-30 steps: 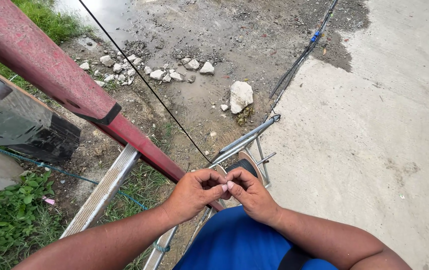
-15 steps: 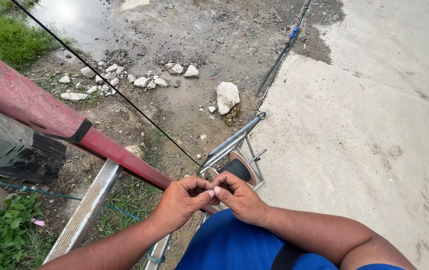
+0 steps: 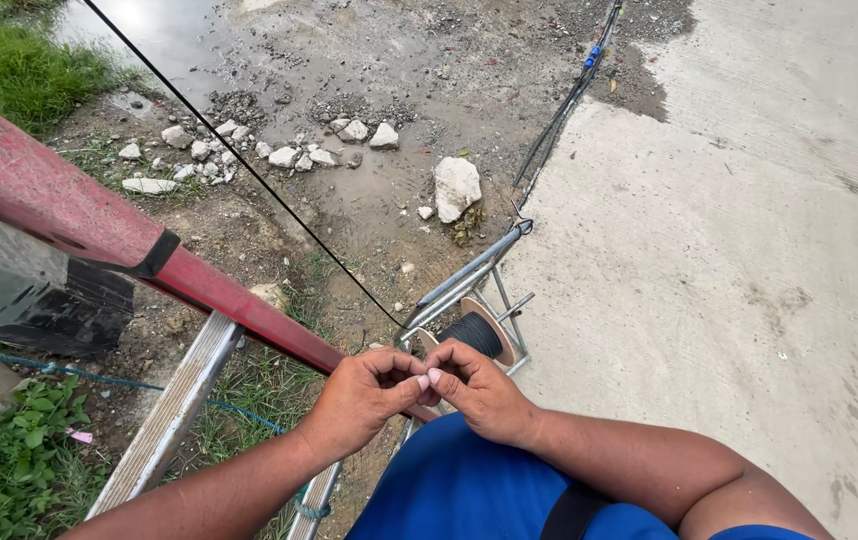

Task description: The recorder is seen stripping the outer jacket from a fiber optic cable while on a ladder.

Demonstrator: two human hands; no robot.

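**Both hands pinched together at the end of a black cable, above a cable reel**

My left hand and right hand meet in front of my body, fingertips touching. Both grips are closed: thumb and forefinger of each hand are pressed together at one spot where the hands join. What sits between the fingertips is too small to make out, so I cannot tell whether each grip is clamped on the cable end or only on the other hand's fingers.

The thin black cable runs taut from the upper left down toward my hands; its last stretch disappears near the left fingers.

Just beyond my knuckles stands a reel wound with black cable, held in a grey metal frame. The frame's upper bar slants up to the right.

A red pole crosses from the left edge down to my left hand, with a black band around it. An aluminium ladder rail lies below it, over grass.

Ground: wet, muddy dirt with a large pale rock and a scatter of smaller stones. To the right, a concrete slab. A bundle of dark cables lies along the slab's edge.

My blue shirt fills the bottom of the view.
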